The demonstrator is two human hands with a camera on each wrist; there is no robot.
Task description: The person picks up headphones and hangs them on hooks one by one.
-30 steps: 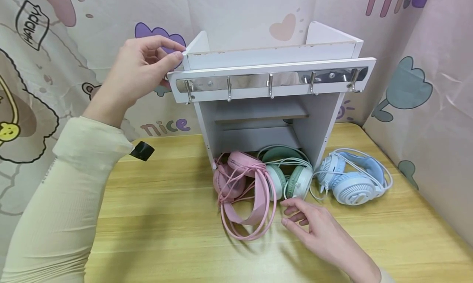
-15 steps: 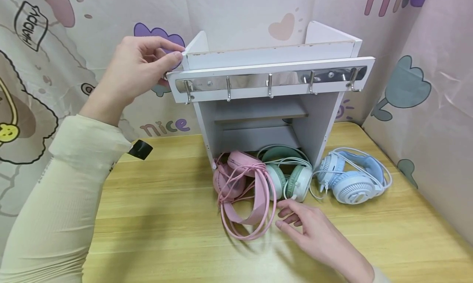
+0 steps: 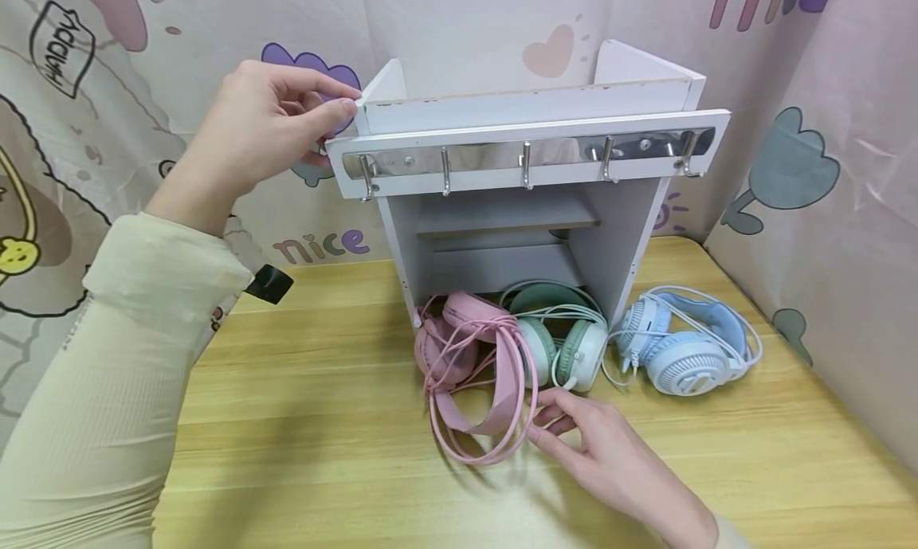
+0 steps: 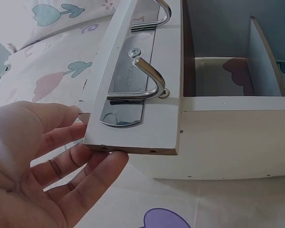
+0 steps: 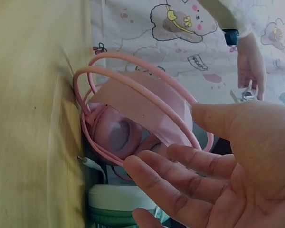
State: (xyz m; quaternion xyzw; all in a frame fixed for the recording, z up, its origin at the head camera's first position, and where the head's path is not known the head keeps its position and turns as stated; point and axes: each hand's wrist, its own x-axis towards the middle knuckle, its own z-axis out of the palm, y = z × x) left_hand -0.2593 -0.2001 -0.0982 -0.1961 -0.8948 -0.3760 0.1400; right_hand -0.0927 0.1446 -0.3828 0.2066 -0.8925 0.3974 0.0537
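Note:
My left hand (image 3: 261,127) pinches the upper left corner of a small white shelf unit (image 3: 516,119) with thumb and index finger. In the left wrist view, other fingertips touch the end of its front hook rail (image 4: 156,135). My right hand (image 3: 606,457) is beside pink headphones (image 3: 504,401) lying at the unit's foot. Its thumb and fingers are spread around one side of their thin headband loop (image 5: 173,116) in the right wrist view, without closing on it. Green-and-white headphones (image 3: 584,354) lie between the unit's side walls, right of the pink pair.
Light blue headphones (image 3: 688,366) lie on the wooden table (image 3: 323,453), right of the shelf unit. Several metal hooks (image 3: 526,166) stick out from the rail. A thin white plug (image 5: 88,163) lies near the pink pair. Patterned cloth (image 3: 488,23) covers the walls behind.
My right hand has moved slightly left, from in front of the green-and-white headphones to the edge of the pink headband loop. My left hand stays at the shelf corner, its wrist slightly higher.

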